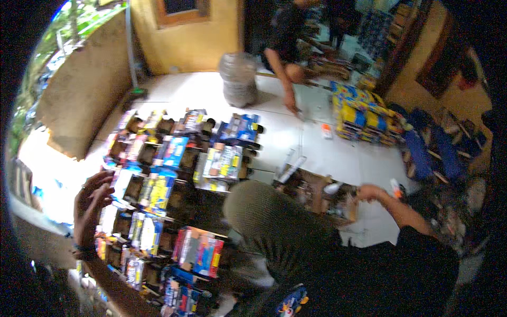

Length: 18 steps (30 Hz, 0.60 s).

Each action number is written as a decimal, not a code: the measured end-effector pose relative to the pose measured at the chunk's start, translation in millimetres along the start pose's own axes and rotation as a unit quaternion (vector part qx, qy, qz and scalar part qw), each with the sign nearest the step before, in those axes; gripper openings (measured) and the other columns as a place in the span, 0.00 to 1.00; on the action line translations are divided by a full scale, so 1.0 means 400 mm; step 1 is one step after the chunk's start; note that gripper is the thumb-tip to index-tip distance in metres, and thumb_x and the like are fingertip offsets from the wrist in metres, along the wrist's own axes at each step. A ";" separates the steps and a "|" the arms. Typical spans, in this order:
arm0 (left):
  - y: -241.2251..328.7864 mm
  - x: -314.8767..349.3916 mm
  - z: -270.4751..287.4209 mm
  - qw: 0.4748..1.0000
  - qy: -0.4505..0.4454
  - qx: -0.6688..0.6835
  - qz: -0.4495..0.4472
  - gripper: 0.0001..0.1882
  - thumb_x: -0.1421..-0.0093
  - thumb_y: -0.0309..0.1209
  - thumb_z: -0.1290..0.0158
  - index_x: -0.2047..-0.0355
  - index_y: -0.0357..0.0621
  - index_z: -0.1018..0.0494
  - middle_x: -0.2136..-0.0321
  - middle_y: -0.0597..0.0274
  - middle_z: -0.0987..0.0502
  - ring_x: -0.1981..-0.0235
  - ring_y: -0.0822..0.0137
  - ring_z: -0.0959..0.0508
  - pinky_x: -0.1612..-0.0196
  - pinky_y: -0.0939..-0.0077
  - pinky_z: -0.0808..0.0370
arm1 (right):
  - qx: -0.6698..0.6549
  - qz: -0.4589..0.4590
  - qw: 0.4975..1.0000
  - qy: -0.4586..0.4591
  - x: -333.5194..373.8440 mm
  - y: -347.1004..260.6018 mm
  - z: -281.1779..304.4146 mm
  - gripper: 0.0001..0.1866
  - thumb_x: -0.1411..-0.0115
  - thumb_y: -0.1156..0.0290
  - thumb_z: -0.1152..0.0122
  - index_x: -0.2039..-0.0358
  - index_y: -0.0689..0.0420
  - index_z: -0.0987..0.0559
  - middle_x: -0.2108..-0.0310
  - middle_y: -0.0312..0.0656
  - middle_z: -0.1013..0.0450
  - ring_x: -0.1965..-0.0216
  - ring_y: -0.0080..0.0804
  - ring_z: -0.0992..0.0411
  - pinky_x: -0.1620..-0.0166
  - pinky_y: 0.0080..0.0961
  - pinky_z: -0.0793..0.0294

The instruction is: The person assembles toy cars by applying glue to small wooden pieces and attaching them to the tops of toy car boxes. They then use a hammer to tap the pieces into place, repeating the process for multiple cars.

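The left hand [91, 203] is raised at the left of the frame, palm turned inward, fingers spread and slightly bent; its grip is wide and holds nothing. A ring sits on one finger and a dark band on the wrist. It hovers just over the left edge of the rows of small boxed packs [169, 179], close to a white and yellow pack [125, 182], but I cannot tell if it touches.

The right hand [369, 193] reaches out at the right of the middle, the forearm coming from a dark sleeve. Its fingers are curled at the rim of an open brown cardboard box [311, 190]; the picture is too blurred there to tell what they hold.

The packs lie on the white tiled floor [296, 137] in tight rows, from centre to lower left. They are flat, rectangular, glossy card in blue, yellow and red, with dark windows.

In the upper middle another person's arm [285, 87] reaches down to the floor. A rounded grey bundle [238, 79] stands beside it, and a stack of blue and yellow packs [362, 113] lies at the upper right.
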<state>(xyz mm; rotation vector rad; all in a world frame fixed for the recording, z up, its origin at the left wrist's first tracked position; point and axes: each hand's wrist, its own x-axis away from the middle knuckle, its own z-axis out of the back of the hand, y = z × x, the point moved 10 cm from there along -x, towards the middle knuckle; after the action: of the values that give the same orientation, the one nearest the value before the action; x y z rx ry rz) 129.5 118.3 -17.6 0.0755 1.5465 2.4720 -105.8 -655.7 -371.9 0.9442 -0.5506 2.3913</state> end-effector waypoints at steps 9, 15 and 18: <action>0.125 -0.004 -0.072 0.996 -0.013 0.016 -0.087 0.22 0.37 0.40 0.45 0.47 0.41 0.29 0.52 0.60 0.23 0.54 0.70 0.23 0.52 0.76 0.28 | -0.297 0.154 0.938 0.089 0.462 -0.386 0.493 0.25 0.52 0.67 0.27 0.53 0.56 0.22 0.69 0.32 0.25 0.73 0.19 0.32 0.74 0.20 0.33; 0.304 0.028 -0.348 0.952 -0.151 0.038 -0.264 0.14 0.38 0.28 0.44 0.52 0.40 0.24 0.58 0.56 0.19 0.58 0.65 0.19 0.54 0.70 0.21 | -0.283 0.360 0.889 -0.025 0.605 -0.868 0.444 0.29 0.60 0.71 0.26 0.55 0.61 0.26 0.76 0.33 0.30 0.80 0.24 0.33 0.77 0.22 0.33; 0.394 0.093 -0.455 0.907 -0.125 -0.078 -0.393 0.22 0.43 0.31 0.41 0.48 0.41 0.29 0.57 0.49 0.21 0.57 0.51 0.20 0.53 0.61 0.23 | -0.271 0.387 0.874 -0.116 0.654 -1.046 0.328 0.26 0.54 0.66 0.30 0.54 0.61 0.24 0.80 0.28 0.37 0.82 0.18 0.39 0.78 0.17 0.41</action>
<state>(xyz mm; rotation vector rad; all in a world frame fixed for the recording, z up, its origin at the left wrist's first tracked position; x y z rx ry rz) 38.2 -100.2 39.6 -0.2108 0.9885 1.8316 41.5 -315.4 -20.7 0.8385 -1.8777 2.5010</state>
